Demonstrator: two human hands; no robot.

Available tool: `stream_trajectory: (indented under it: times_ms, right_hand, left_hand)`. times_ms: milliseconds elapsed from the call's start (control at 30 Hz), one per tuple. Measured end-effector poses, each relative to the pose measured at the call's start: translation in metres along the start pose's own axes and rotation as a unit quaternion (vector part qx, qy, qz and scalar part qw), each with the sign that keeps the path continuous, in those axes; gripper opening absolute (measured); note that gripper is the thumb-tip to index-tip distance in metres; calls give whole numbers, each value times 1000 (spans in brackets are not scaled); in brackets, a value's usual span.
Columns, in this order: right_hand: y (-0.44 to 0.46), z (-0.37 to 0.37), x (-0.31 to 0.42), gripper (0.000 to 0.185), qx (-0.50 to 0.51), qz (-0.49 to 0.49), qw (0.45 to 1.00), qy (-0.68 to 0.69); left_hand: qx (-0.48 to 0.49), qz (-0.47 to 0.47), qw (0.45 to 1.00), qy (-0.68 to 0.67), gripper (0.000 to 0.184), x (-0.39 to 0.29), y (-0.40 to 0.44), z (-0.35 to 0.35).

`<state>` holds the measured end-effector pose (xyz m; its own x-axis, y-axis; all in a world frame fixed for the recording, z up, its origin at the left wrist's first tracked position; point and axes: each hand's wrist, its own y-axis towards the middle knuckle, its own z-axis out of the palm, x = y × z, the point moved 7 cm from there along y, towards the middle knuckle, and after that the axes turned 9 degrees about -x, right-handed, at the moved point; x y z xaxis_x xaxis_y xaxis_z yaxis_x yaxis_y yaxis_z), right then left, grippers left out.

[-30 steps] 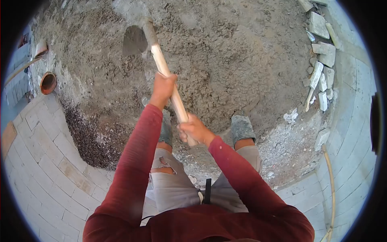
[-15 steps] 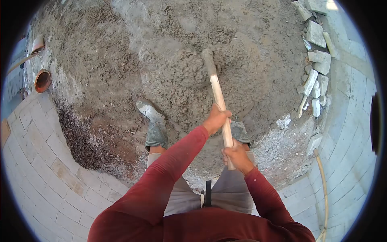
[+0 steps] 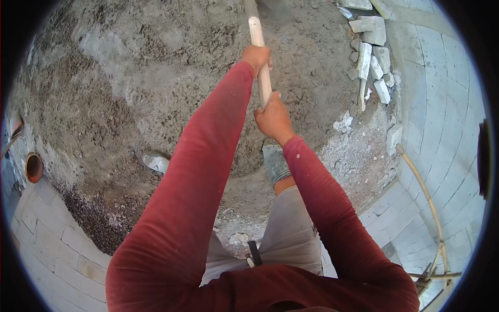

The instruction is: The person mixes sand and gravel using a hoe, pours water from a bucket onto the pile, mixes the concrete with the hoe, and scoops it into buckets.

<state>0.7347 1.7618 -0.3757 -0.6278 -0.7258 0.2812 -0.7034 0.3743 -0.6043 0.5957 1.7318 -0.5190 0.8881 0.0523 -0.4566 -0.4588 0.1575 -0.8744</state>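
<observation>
A pale wooden tool handle (image 3: 264,86) stretches away from me, its far part coated in grey mix. A blurred dark patch lies beside its far end at the top edge, so the tool's head cannot be made out. My left hand (image 3: 255,57) is wrapped round the handle farther out, the arm nearly straight. Closer to my body, my right hand (image 3: 274,119) grips the lower end. Beneath both hands spreads wet, lumpy grey mortar or concrete (image 3: 202,96). My grey boots (image 3: 275,164) stand at its near side, the left one partly covered by my sleeve.
Broken blocks (image 3: 365,60) lie along the right edge of the mix. A long thin pole (image 3: 423,190) runs down the right side by pale block paving (image 3: 442,104). On the left sits an orange-brown bucket (image 3: 34,167). Dark gravel (image 3: 93,218) lies at the lower left.
Both hands and the handle have moved forward, away from my body, and slightly left. The tool's far end has gone to the top edge. My view has shifted too.
</observation>
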Motion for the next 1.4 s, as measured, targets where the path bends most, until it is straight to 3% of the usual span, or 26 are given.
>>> stream_trajectory:
  times_ms: [33,133,167,267,333,400,500,633,733,833,933,1033,1100,1167,1300,1400]
  right_hand:
    - [-14,15,-6,51,27,31,999,19]
    - [-124,54,-32,62,119,88,989,30]
    - [-162,55,-34,56,137,99,984,54]
    - [-289,49,-43,52,198,140,963,121]
    - [-321,42,-37,50,225,143,951,155]
    - [-347,35,-21,50,256,156,935,190]
    - [-251,52,6,51,191,30,971,143]
    - [-42,29,75,46,53,-80,994,55]
    - [8,53,67,56,98,-69,992,30]
    - [-119,74,-22,61,225,18,974,37]
    - [-235,52,-66,53,285,79,954,60]
    - [-337,22,-84,50,284,82,951,94]
    - [-349,10,-84,49,261,93,958,76]
    - [-326,5,-82,46,177,79,977,84]
    - [-129,-16,-68,47,22,65,995,67]
    - [-20,-23,-82,44,-103,39,988,110]
  left_hand:
    - [4,-53,997,49,18,38,-9,-10]
    - [22,-181,983,-2,17,154,-87,-44]
    - [38,-232,972,15,17,184,-120,-57]
    - [-14,-246,969,-29,8,235,-233,-93]
    - [-26,-238,970,-45,10,227,-296,-110]
    - [-38,-196,976,-82,11,197,-306,-125]
    - [-7,-117,982,-151,23,125,-231,-137]
    - [13,-21,977,-212,12,-11,-50,-127]
    - [-71,-25,990,-121,14,-2,5,-137]
    - [-145,-131,977,-90,12,150,-99,-132]
    - [-140,-213,962,-101,12,230,-217,-122]
    - [-119,-238,955,-135,9,243,-326,-110]
    - [-96,-229,960,-127,10,227,-348,-98]
    - [-56,-193,971,-133,11,196,-312,-75]
    - [85,-42,988,-125,11,81,-129,25]
    - [83,21,996,28,12,37,-30,85]
